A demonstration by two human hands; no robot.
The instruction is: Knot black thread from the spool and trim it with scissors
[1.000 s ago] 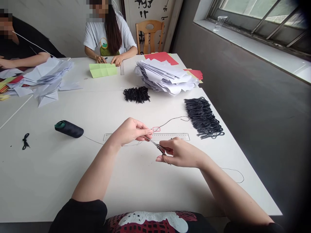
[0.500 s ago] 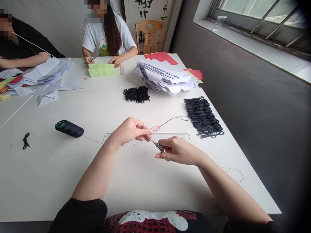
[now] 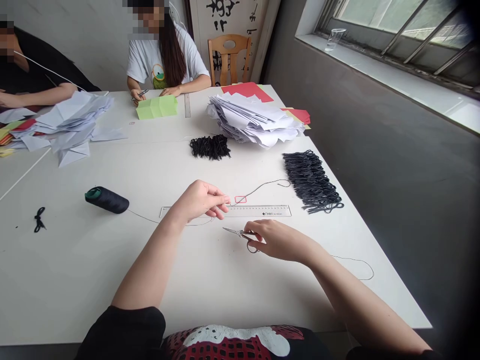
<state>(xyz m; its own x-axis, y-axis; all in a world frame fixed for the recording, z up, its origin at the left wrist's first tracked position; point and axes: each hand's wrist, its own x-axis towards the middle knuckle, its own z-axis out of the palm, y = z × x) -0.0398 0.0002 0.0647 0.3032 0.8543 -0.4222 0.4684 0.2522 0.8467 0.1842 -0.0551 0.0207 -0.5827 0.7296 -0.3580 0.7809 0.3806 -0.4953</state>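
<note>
My left hand [image 3: 205,200] pinches a dark thread [image 3: 258,188] over a clear ruler [image 3: 258,210]; one length of it runs right from the fingertips in a loose curve. Just to the right and nearer me, my right hand [image 3: 272,237] is closed on small metal scissors [image 3: 240,232]. Their blades point left, low over the white table and apart from the thread. From a black thread spool [image 3: 107,199] lying on its side at the left, a thin strand leads toward my left hand. A red-outlined rectangle [image 3: 240,199] shows behind the ruler.
Bundled black cord loops [image 3: 313,181] lie at the right, with a smaller black bundle [image 3: 210,147] farther back. A tall white paper stack [image 3: 255,120] stands beyond. A small black knot [image 3: 39,220] lies far left. Across the table [image 3: 112,280], a person [image 3: 168,60] handles green paper [image 3: 157,107].
The scissors have moved back from my left fingertips, toward me, and now sit apart from them. My left hand has stayed nearly in place. The person opposite has shifted a hand on the green paper.
</note>
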